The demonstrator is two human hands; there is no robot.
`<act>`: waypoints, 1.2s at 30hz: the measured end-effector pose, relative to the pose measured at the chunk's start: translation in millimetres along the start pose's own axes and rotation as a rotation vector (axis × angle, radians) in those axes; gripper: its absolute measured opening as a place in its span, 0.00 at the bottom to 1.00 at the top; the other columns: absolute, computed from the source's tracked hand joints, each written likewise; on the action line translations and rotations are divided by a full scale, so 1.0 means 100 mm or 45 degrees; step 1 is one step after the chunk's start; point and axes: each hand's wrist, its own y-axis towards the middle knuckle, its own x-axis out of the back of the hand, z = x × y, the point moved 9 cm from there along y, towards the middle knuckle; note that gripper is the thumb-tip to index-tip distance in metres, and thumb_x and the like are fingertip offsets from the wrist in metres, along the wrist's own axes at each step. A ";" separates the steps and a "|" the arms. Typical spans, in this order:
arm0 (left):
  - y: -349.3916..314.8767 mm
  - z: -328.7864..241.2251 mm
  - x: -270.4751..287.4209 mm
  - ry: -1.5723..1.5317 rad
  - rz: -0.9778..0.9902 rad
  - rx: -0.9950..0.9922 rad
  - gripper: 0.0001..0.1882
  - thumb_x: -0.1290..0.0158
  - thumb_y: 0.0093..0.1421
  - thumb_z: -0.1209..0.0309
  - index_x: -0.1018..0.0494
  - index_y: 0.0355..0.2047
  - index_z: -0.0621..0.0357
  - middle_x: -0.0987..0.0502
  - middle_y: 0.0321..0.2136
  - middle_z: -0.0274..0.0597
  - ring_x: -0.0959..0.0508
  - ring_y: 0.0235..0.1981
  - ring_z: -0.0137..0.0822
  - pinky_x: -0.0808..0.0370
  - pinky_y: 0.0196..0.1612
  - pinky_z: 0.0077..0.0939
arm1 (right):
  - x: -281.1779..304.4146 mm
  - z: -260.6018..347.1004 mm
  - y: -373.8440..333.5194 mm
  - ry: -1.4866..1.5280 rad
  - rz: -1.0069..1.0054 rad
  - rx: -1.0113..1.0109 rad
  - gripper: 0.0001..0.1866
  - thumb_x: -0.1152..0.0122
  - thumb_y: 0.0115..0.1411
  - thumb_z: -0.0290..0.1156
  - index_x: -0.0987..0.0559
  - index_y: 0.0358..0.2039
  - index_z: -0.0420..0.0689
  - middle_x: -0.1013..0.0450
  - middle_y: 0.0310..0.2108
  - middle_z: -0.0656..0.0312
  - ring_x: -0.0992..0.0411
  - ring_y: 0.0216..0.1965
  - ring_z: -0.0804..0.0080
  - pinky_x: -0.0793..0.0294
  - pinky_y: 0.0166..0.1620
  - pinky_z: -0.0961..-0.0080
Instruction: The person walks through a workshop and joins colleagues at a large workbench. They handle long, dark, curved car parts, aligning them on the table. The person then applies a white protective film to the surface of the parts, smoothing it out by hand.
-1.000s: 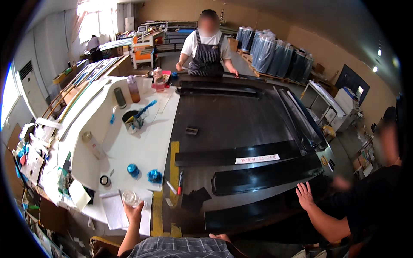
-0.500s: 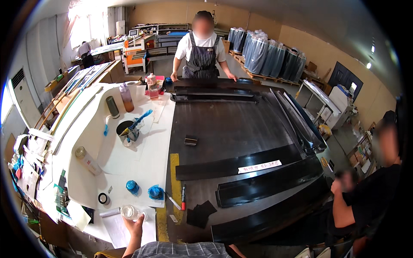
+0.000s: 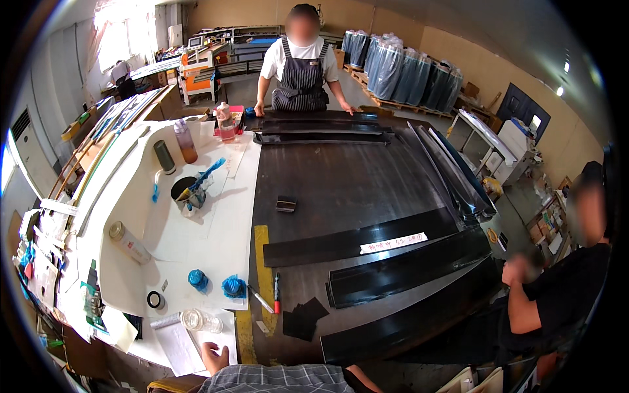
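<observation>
The person's left hand [image 3: 214,358] is low over the near edge of the bench [image 3: 196,245], its fingers loosely curled and parted from the thumb, with nothing in its hold. The clear glass vessel [image 3: 200,321] is on the white papers, just beyond the fingertips and slightly to their left, near but seemingly not touching them. A notepad [image 3: 178,349] lies to the left of the hand, partly under or beside the vessel; which of the two cannot be told. Beyond the glass are two blue-wrapped objects, one [image 3: 198,280] farther left and the other [image 3: 234,286] closer to the yellow strip [image 3: 263,262]. The right hand is out of sight, only part of its arm showing at the lower edge, so its state cannot be told.
</observation>
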 end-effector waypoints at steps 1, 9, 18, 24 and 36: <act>-0.03 -0.05 -0.07 -0.020 0.112 0.004 0.15 0.37 0.43 0.73 0.33 0.26 0.58 0.31 0.21 0.39 0.32 0.20 0.35 0.33 0.26 0.30 | 0.00 -0.02 -0.01 0.000 0.000 0.002 0.23 0.37 0.56 0.47 0.22 0.15 0.39 0.31 0.13 0.69 0.36 0.17 0.83 0.36 0.23 0.79; 0.06 -0.36 -0.44 0.300 0.433 -0.301 0.16 0.40 0.51 0.61 0.30 0.16 0.58 0.27 0.16 0.44 0.25 0.19 0.46 0.30 0.23 0.38 | 0.11 -0.22 -0.09 0.001 -0.007 0.034 0.22 0.37 0.57 0.45 0.21 0.16 0.39 0.30 0.14 0.69 0.36 0.18 0.84 0.36 0.23 0.79; -0.03 -0.58 -0.61 0.521 0.281 -0.812 0.14 0.42 0.50 0.62 0.32 0.15 0.52 0.28 0.15 0.40 0.25 0.18 0.45 0.29 0.21 0.41 | 0.12 -0.28 -0.20 0.128 -0.020 -0.036 0.21 0.37 0.57 0.42 0.21 0.17 0.37 0.30 0.14 0.69 0.36 0.17 0.84 0.36 0.22 0.79; -0.06 -0.60 -0.62 0.546 0.301 -0.869 0.13 0.42 0.48 0.65 0.33 0.15 0.54 0.28 0.16 0.41 0.26 0.18 0.45 0.29 0.21 0.40 | 0.05 -0.12 -0.36 0.305 0.108 -0.398 0.20 0.36 0.56 0.41 0.20 0.20 0.33 0.28 0.15 0.68 0.34 0.18 0.83 0.35 0.22 0.79; -0.01 -0.65 -0.61 0.538 0.318 -0.798 0.13 0.43 0.48 0.64 0.34 0.15 0.52 0.30 0.15 0.41 0.27 0.17 0.46 0.30 0.20 0.41 | 0.14 0.54 -0.26 -0.200 0.021 0.400 0.07 0.44 0.56 0.32 0.23 0.24 0.45 0.29 0.18 0.55 0.28 0.22 0.63 0.31 0.26 0.63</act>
